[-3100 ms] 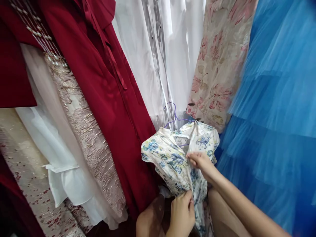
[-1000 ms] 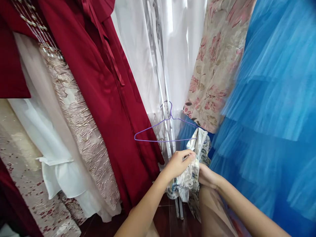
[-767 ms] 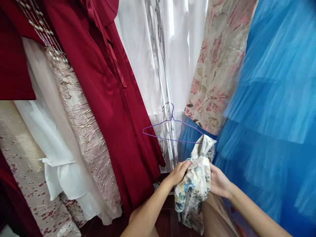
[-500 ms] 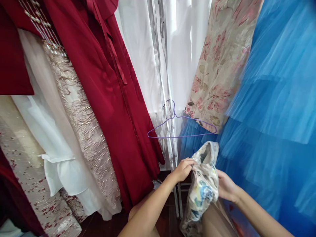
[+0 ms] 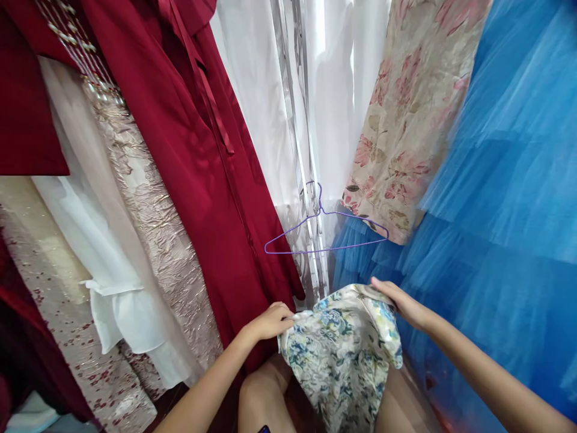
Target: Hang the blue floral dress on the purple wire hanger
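A cream garment with a blue and yellow floral print hangs spread between my two hands, over my knees. My left hand pinches its upper left corner. At the upper right edge, my right hand grips the cloth, thumb stretched along the top. The garment's lower end runs out of view at the bottom, so its full shape is hidden. Just beyond it, a purple wire hanger hangs bare from a white metal stand.
Long dark red dresses and a beaded pale pink dress hang at left. A pink floral dress and a tiered blue tulle dress hang at right. White curtain covers the back.
My hands have moved apart, the left one leftward and the right slightly up. The bunched floral garment has opened out wide between them. The hanger has barely shifted.
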Tool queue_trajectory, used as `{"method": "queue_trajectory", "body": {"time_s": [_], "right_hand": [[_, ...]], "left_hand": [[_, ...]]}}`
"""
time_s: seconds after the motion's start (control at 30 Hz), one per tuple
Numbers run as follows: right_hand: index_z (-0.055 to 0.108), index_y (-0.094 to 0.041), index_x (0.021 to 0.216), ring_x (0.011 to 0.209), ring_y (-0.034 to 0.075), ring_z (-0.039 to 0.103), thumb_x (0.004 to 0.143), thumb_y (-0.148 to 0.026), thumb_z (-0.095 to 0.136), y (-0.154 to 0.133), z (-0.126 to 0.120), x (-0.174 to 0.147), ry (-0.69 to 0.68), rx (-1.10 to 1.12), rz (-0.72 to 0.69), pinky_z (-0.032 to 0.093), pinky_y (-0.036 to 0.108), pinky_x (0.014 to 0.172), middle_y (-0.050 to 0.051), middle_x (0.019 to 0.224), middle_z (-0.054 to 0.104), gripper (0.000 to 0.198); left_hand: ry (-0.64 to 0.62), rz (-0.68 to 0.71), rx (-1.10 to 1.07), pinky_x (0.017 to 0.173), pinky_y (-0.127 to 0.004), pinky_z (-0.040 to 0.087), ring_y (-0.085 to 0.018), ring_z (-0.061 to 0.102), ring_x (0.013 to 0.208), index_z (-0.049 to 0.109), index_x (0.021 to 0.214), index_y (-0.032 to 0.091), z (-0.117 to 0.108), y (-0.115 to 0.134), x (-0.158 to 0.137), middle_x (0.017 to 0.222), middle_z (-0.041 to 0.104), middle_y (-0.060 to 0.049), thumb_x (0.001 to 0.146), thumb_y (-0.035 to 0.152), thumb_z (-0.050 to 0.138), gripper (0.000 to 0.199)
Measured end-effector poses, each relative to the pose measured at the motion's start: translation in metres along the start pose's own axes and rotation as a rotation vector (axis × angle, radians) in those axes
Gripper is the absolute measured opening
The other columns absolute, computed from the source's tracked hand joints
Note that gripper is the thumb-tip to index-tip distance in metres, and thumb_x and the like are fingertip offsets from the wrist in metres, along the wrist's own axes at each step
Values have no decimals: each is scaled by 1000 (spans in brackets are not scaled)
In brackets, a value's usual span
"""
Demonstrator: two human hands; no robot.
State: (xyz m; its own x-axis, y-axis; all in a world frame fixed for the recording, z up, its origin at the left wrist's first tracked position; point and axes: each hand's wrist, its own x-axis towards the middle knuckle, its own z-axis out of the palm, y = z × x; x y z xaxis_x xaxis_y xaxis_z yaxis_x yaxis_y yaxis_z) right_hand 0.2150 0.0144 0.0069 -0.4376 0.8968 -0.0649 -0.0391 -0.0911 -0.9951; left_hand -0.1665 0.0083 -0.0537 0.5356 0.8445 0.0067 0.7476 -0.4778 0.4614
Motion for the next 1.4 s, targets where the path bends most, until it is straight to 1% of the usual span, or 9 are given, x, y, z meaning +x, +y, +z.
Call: {"method": "queue_trajectory", "body": {"time_s": [0.1, 0.23, 0.33, 0.43, 0.57, 0.73, 1.07, 1.2, 1.4], "right_hand": [[60, -16, 69, 54, 11, 45, 73, -47, 74, -20, 16, 25, -117, -373, -161, 31, 24, 52, -4, 59, 55, 34], [66, -16, 101, 74, 18, 58, 72, -41, 74, -43, 35, 56, 97, -604, -346, 41, 26, 64, 2, 83, 66, 39], [61, -15, 122, 89, 23, 63, 73, -34, 70, -52, 42, 75, 229, -629, -361, 47, 30, 77, 8, 103, 69, 53], [51, -10, 137, 98, 27, 65, 72, -29, 66, -53, 46, 89, 273, -673, -307, 49, 35, 86, 14, 115, 68, 69], [58, -6, 130, 101, 30, 66, 72, -24, 62, -46, 45, 92, 257, -725, -271, 48, 37, 92, 17, 122, 67, 61], [68, -13, 112, 96, 25, 67, 77, -22, 54, -44, 36, 75, 201, -718, -350, 50, 31, 85, 8, 108, 73, 39], [68, -15, 106, 78, 22, 65, 79, -24, 55, -48, 40, 50, 166, -719, -423, 48, 30, 71, 6, 90, 74, 31], [68, -15, 107, 84, 24, 67, 79, -21, 54, -44, 49, 48, 161, -701, -451, 48, 31, 77, 7, 97, 74, 32], [68, -15, 106, 85, 23, 67, 77, -17, 54, -41, 53, 45, 146, -690, -458, 48, 31, 78, 7, 98, 74, 33]], "left_hand": [[81, -96, 161, 109, -44, 27, -24, 57, 100, 73, 82, 25, -53, -13, -18, 95, 71, -4, 87, 27, 47, 26], [354, -282, 295, 100, -43, 37, -28, 54, 115, 74, 96, 29, -125, -11, -22, 126, 66, -3, 87, 25, 46, 30], [636, -405, 252, 91, -40, 43, -29, 60, 104, 72, 91, 27, -164, 0, -7, 113, 71, -7, 85, 23, 49, 25], [770, -458, 196, 84, -38, 45, -29, 64, 94, 72, 94, 25, -185, 7, 22, 97, 72, -9, 85, 19, 45, 29], [894, -412, 46, 82, -30, 47, -23, 66, 94, 71, 105, 21, -187, 9, 71, 101, 73, -7, 83, 12, 40, 39], [954, -272, -149, 78, -27, 50, -19, 66, 86, 70, 104, 18, -171, 8, 112, 100, 73, -5, 80, 12, 38, 41], [885, -322, -193, 78, -32, 49, -21, 65, 82, 72, 84, 17, -158, -23, 80, 87, 73, -5, 74, 12, 42, 32], [872, -266, -149, 79, -33, 49, -21, 65, 81, 73, 95, 18, -161, -8, 81, 92, 72, -5, 78, 13, 41, 37], [911, -188, -98, 103, -36, 41, -23, 58, 110, 74, 100, 21, -168, 14, 94, 109, 67, -7, 80, 11, 42, 39]]}}
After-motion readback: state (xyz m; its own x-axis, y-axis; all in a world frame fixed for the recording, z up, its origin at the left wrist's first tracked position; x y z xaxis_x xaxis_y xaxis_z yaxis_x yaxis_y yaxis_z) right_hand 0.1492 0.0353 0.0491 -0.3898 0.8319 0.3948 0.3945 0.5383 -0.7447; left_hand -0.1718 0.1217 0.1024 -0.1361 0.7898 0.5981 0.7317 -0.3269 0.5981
